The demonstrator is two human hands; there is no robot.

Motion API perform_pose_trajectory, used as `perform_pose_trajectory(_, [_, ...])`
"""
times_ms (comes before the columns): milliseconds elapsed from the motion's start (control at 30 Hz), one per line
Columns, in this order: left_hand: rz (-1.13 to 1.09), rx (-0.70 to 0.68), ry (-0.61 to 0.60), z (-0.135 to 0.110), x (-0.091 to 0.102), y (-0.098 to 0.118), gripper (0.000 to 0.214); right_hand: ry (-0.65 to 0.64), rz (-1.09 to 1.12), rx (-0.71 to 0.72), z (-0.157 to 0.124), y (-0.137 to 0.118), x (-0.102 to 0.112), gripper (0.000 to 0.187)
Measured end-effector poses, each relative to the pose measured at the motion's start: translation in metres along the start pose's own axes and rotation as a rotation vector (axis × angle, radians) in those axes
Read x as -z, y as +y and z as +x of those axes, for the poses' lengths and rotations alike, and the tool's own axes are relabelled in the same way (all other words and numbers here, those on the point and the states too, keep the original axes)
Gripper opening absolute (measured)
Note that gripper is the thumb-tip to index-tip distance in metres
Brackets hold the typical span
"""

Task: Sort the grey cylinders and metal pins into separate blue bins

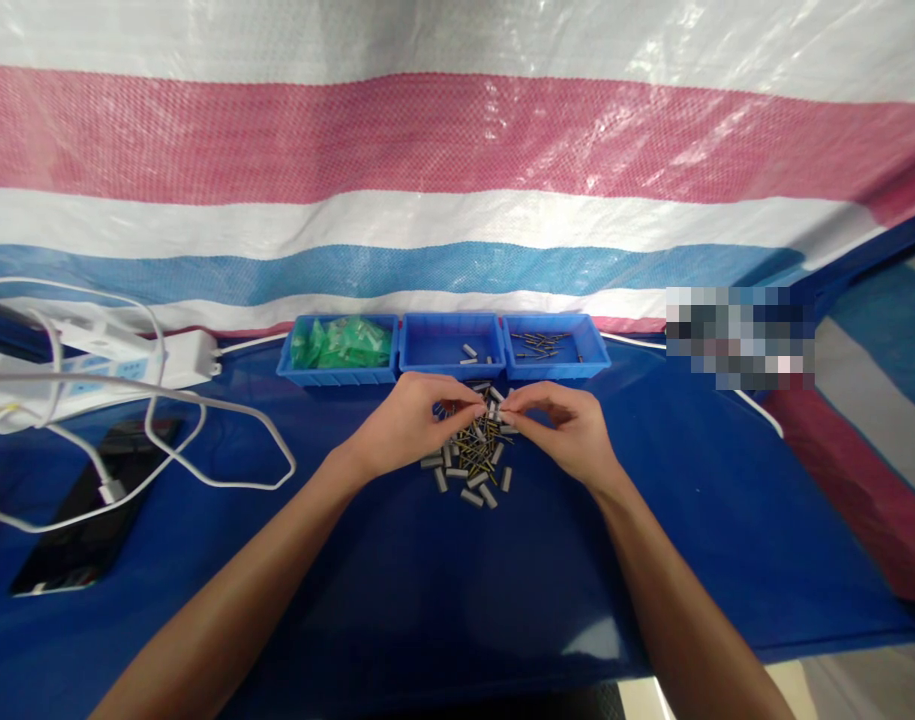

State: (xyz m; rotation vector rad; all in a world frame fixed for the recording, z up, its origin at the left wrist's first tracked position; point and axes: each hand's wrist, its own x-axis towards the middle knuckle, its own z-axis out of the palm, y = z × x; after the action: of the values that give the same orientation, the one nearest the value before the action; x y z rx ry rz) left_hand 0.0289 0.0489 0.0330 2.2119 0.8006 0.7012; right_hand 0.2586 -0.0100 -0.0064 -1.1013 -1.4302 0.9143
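Observation:
Over a pile on the table, my left hand [416,422] and my right hand [566,425] meet, thumb and forefinger of each pinched together. A small grey cylinder [494,410] shows at the right fingertips, close against the left ones. Whatever the left pinch holds is too small and too covered to make out. Beneath the hands lie thin brass-coloured pins [478,455] in a loose heap. Several short grey cylinders [506,479] are scattered around and among them.
Behind the hands stand three blue bins: one with green plastic bags [342,343], a middle bin [449,328] with a few cylinders, and a right bin [558,372] with pins. At left lie a power strip [187,358], looping white cables [239,484] and a black phone [89,520].

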Motion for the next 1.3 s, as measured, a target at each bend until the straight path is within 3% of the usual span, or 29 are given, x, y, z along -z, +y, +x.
perform_pose_trajectory(233, [0.001, -0.002, -0.023, 0.0, -0.001, 0.001, 0.022, 0.032, 0.007, 0.002, 0.0, -0.004, -0.005, 0.015])
perform_pose_trajectory(400, [-0.075, 0.035, 0.098, 0.0, 0.0, 0.0, 0.017, 0.058, 0.125, -0.081, 0.001, -0.001, -0.006, 0.032])
perform_pose_trajectory(533, [-0.09, 0.05, 0.166, 0.0, 0.001, -0.001, 0.013, 0.006, 0.209, -0.196, 0.0, 0.001, -0.007, 0.037])
perform_pose_trajectory(1000, [0.017, -0.019, 0.205, -0.002, -0.005, -0.002, 0.01, 0.022, 0.353, -0.278, 0.001, 0.003, -0.011, 0.027])
perform_pose_trajectory(1133, [0.121, -0.02, 0.171, -0.001, -0.009, -0.009, 0.022, 0.144, 0.271, -0.238, 0.004, 0.004, -0.01, 0.027])
perform_pose_trajectory(1300, [0.316, -0.045, 0.012, -0.004, -0.014, -0.019, 0.039, 0.501, 0.164, -0.078, 0.01, 0.009, -0.002, 0.025])
